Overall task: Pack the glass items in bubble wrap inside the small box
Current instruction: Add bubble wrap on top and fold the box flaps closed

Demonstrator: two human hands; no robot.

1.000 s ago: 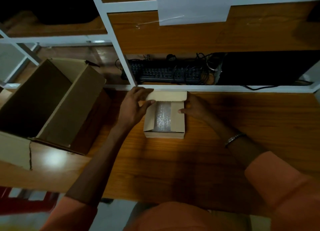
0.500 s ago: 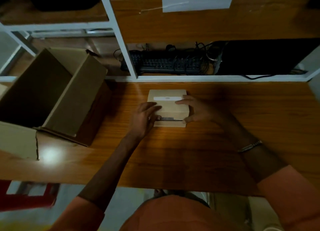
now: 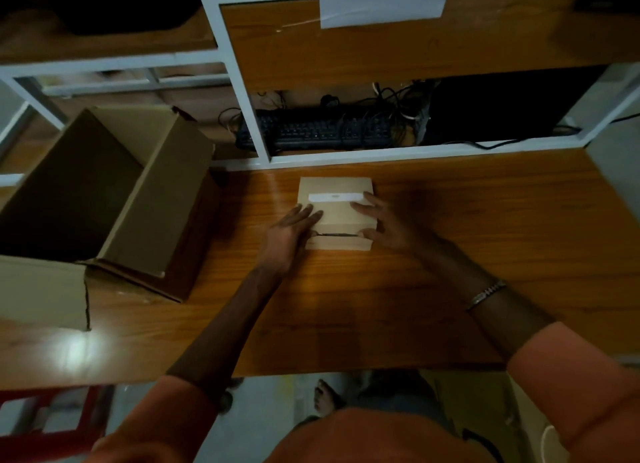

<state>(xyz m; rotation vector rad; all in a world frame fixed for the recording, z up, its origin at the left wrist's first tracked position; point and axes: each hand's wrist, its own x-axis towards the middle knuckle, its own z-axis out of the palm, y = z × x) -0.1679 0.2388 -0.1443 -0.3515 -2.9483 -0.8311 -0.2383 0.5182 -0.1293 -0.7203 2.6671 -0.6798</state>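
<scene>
Small box [image 3: 336, 213] now sits closed on the bench [image 3: 450, 237]; lid flap was open 1.0 s ago. Left hand [image 3: 289, 232] and right hand [image 3: 388, 223] press flat-fingered on lid. Bubble wrap now hidden inside.

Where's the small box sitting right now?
In the head view the small box sits closed mid-table, just before the shelf's white rail, with the left hand and right hand on its sides; the big open carton stands to its left.

Bare desk [image 3: 485, 220] right of small box [image 3: 336, 188], large open carton [image 3: 166, 199] crowding left, shelf frame [image 3: 381, 152] close behind.
</scene>
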